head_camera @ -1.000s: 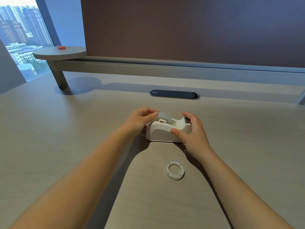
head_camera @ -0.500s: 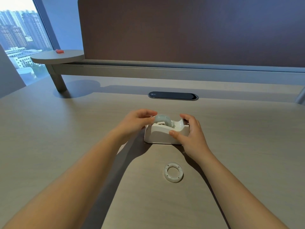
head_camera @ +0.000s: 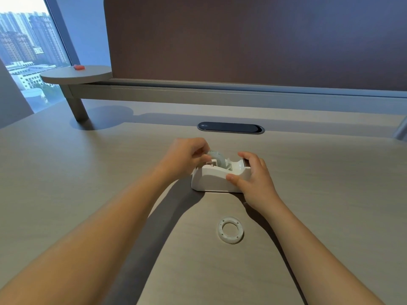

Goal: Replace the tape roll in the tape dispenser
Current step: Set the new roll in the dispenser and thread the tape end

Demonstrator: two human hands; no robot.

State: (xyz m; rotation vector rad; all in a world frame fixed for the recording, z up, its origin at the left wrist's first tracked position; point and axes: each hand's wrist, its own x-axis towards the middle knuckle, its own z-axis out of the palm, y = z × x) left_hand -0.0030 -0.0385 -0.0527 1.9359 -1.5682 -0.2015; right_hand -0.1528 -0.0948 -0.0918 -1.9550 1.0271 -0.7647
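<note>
From the head camera, the white tape dispenser [head_camera: 217,179] sits mid-desk [head_camera: 66,172]. The right hand [head_camera: 253,179] grips its front end, thumb on the near side. The left hand [head_camera: 187,155] pinches the tape roll [head_camera: 218,159] seated in its cradle. An empty core ring [head_camera: 230,230] lies nearer, well apart.

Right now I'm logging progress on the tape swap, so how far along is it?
Done, it seems: an empty white ring, likely the old core, lies on the desk near the person. In hand: the left hand pinches the tape roll sitting in the white dispenser, while the right hand steadies its front. Left: whether the roll is fully seated can't be told; no tape visibly reaches the cutter.
</note>
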